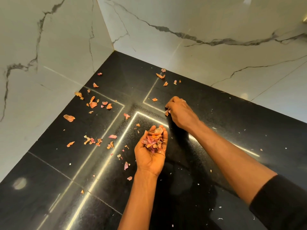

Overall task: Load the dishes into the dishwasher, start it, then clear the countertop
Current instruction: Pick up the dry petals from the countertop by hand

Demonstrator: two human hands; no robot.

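black sleeve (pixel 280 201) is seen nearest, covering the right forearm at the lower right corner; the left forearm is bare. a heap of onion peels (pixel 153 140) is cradled in the left hand (pixel 150 156), which is turned palm up above the worktop (pixel 216 163), its fingers curled up around the papery orange and pink scraps. just beyond it, the right hand (pixel 180 112) is held knuckles up, low over the worktop, and a small peel scrap (pixel 167 112) is pinched at its curled fingertips. a thin ring (pixel 183 101) is worn on one finger. whether those fingertips touch the surface cannot be told. loose peels (pixel 69 118) are scattered over the dark, glossy worktop, mostly to the left of the hands: one cluster lies near the left wall, another just left of the left hand, and a few single pieces are found close to the left wrist. further pieces (pixel 160 76) are strewn at the foot of the back wall, beyond the right hand. tiny white specks (pixel 220 207) are dotted across the surface to the right. bright strips of light are mirrored in the polished stone. the corner is enclosed by white marble walls (pixel 199 22) veined in grey.
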